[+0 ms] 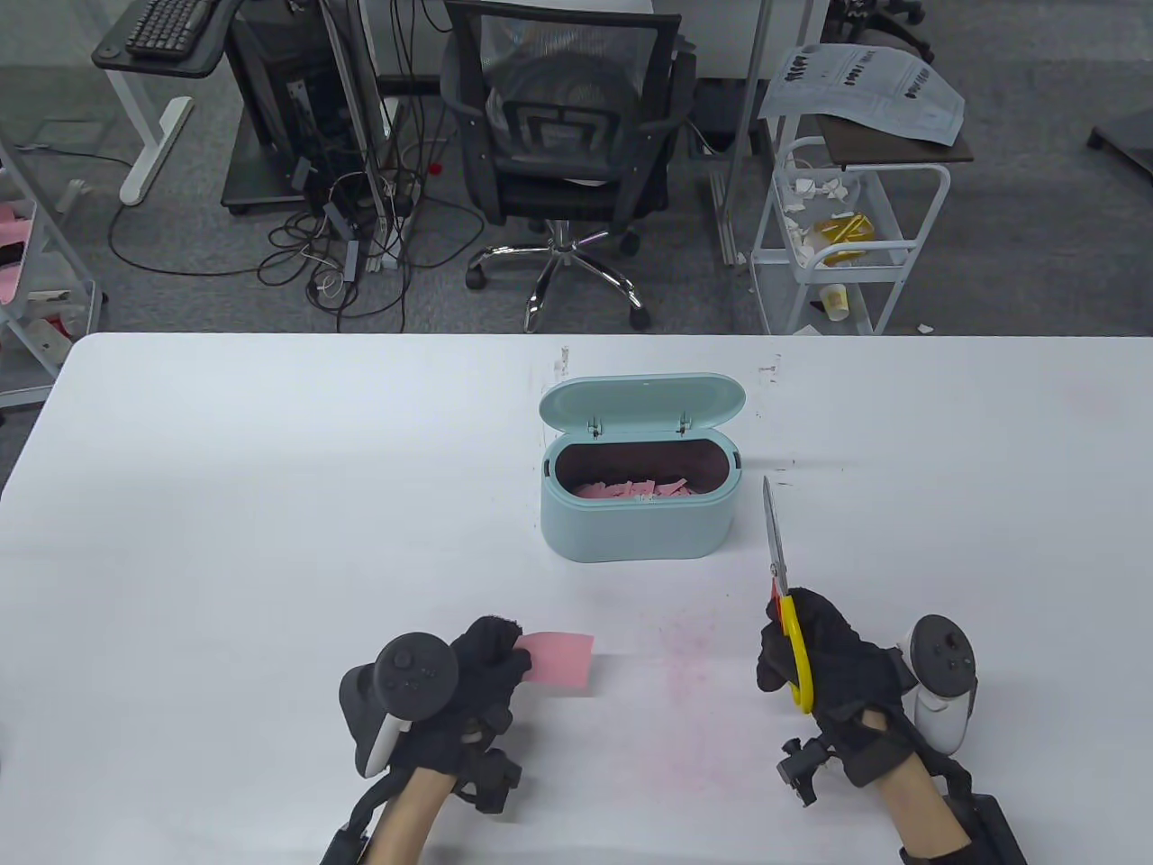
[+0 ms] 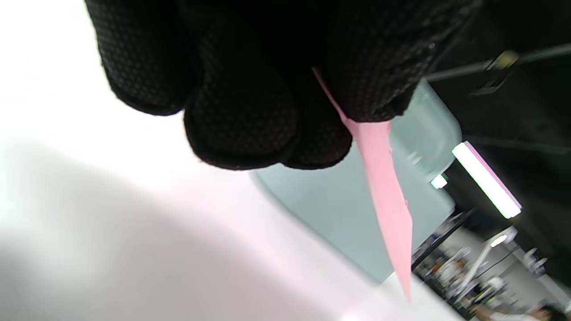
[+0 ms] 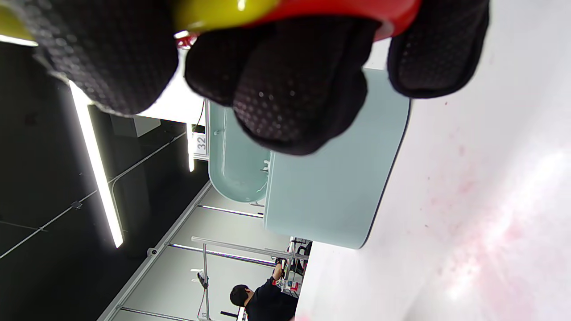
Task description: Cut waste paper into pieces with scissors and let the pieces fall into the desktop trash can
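A pale blue desktop trash can (image 1: 635, 527) stands mid-table with its lid (image 1: 643, 403) tipped back; pink paper pieces (image 1: 635, 490) lie inside. My left hand (image 1: 486, 671) pinches a pink sheet of paper (image 1: 560, 660) near the front edge, left of the can. In the left wrist view the paper (image 2: 386, 196) hangs edge-on from the gloved fingers (image 2: 241, 111), with the can (image 2: 357, 209) behind. My right hand (image 1: 815, 653) grips scissors (image 1: 782, 595) with red and yellow handles, blades together, pointing away to the can's right. In the right wrist view the handles (image 3: 285, 11) cross the fingers (image 3: 290, 89).
The white table (image 1: 270, 505) has a faint pink stain (image 1: 694, 658) between my hands. Beyond its far edge stand an office chair (image 1: 563, 153), a white cart (image 1: 833, 243) with scraps, and tangled cables (image 1: 351, 243) on the floor.
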`<state>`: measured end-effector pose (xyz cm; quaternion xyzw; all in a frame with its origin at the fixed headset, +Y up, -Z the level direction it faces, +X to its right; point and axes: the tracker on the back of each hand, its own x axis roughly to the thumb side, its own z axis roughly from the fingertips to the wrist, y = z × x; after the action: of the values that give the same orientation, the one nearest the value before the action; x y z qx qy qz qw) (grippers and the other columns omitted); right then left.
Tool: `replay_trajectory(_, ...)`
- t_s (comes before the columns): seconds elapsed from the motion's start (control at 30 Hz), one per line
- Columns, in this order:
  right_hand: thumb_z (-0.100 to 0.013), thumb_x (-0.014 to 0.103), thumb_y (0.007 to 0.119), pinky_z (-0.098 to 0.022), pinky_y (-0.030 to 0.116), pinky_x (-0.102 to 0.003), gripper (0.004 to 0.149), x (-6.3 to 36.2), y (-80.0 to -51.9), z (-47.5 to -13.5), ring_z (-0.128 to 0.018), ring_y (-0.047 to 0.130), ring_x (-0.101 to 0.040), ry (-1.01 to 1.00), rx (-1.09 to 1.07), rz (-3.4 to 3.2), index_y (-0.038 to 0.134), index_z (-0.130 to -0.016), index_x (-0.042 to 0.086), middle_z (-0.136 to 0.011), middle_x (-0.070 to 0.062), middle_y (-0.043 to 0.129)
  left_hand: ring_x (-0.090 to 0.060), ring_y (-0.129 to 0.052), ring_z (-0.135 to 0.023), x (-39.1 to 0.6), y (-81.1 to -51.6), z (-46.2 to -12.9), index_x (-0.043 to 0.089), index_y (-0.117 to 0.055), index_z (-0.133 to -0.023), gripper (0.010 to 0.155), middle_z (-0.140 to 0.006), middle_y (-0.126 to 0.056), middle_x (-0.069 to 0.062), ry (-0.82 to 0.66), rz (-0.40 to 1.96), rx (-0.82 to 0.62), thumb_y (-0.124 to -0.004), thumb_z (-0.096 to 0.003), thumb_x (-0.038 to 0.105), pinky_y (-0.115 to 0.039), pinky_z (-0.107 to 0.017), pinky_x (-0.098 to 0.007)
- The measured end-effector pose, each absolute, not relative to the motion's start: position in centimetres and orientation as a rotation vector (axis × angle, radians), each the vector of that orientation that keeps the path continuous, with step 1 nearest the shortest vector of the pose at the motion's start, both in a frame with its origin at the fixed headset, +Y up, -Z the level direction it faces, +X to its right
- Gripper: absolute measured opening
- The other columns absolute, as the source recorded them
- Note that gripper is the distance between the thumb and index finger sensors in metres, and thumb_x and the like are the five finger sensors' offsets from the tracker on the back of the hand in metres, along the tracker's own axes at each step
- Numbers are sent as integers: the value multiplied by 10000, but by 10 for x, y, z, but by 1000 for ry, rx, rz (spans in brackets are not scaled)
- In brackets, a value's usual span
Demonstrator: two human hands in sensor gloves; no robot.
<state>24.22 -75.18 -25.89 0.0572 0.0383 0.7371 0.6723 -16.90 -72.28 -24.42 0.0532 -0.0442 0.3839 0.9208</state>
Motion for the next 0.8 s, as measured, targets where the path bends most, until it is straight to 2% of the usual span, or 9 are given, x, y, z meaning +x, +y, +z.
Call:
replay_trajectory(0.13,-330,506,853,-523,782,-561,710,243,-755,-261,-344,1035,-140,95,114,1653,564,-901,200,-646,79,876,-177,-1121,-401,-158,-701,-259,246,-912,-753,374,-549,-1114,-15,-83,889,254,-922,-401,373,-891,-532,-465)
replay_trajectory(0.27,-329,505,855,-523,783,-561,708,243,-756,-262,-342,1036,-139,101,106,1654,569,-900,199,-643,79,879,-171,-1111,-429,-142,-686,-281,260,-897,-759,369,-570,-1102,-3,-76,980,298,-915,-411,380,-881,-553,-458)
replay_trajectory(0.4,-330,506,854,-523,783,-560,709,243,-758,-263,-342,1036,-139,101,92,1652,568,-900,199,-642,80,880,-168,-1100,-463,-121,-674,-310,275,-879,-772,366,-598,-1087,6,-124,1025,316,-904,-424,386,-864,-579,-456)
replay_trajectory(0.63,-331,506,853,-524,782,-560,707,241,-761,-264,-343,1035,-139,110,78,1649,567,-901,200,-643,80,879,-156,-1095,-521,-100,-670,-350,301,-854,-789,362,-632,-1072,34,-147,1060,362,-886,-444,404,-844,-639,-435)
replay_trajectory(0.8,-330,507,853,-526,781,-560,708,239,-768,-267,-344,1035,-140,130,48,1653,568,-901,200,-644,79,879,-154,-1089,-541,-96,-677,-362,303,-842,-803,363,-646,-1065,40,-55,1061,285,-877,-459,411,-801,-659,-459)
